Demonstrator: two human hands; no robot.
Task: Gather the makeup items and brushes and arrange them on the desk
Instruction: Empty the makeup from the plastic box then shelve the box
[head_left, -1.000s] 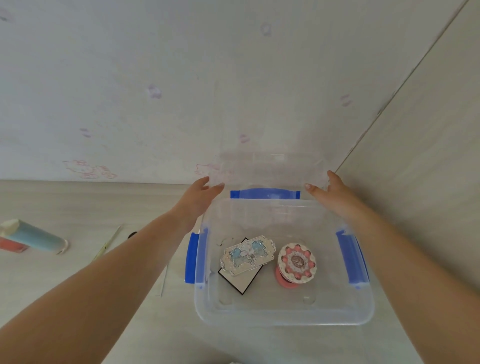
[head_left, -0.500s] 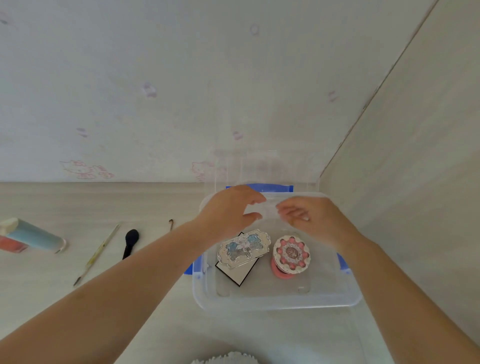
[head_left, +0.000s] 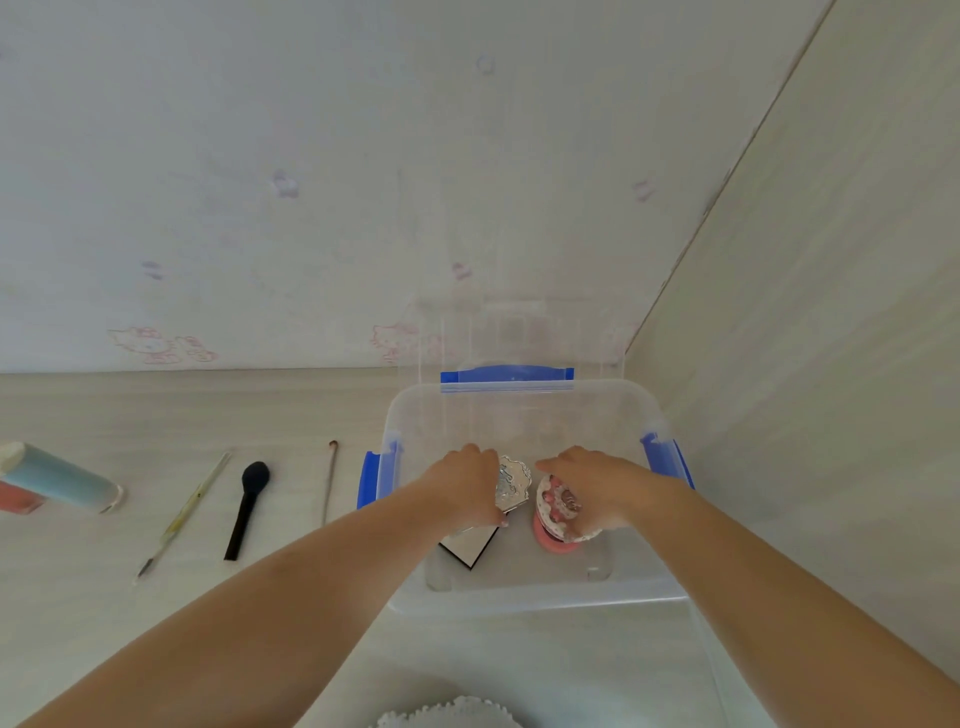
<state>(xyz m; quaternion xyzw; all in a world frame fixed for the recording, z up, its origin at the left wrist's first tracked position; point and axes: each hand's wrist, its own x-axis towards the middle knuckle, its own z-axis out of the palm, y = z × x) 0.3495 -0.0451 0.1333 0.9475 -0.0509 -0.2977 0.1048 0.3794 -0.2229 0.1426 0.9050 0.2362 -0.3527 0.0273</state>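
My left hand (head_left: 462, 486) was down inside the clear plastic box (head_left: 524, 597), its fingers curled around the ornate silver compact (head_left: 511, 483), gripping it along its left edge; under that compact lay a flat black-edged palette (head_left: 470, 551), one corner poking out toward me; my right hand (head_left: 597, 488) was closed over the round pink-and-white compact (head_left: 556, 506), fingers wrapped across its top and far side, while a plain pink round case (head_left: 550, 540) sat directly beneath it on the box floor; the box had blue latches (head_left: 506, 375) at the back and both sides, and stood in the corner of the pale wooden desk (head_left: 156, 415); its clear lid (head_left: 519, 332) leaned upright against the wall behind it; to the left on the desk lay a thin brown-tipped brush (head_left: 328, 483), a black brush (head_left: 248, 506), a slim yellowish tool (head_left: 182, 514) and a blue tube (head_left: 60, 478) with a pink item (head_left: 18, 499) just beside it.
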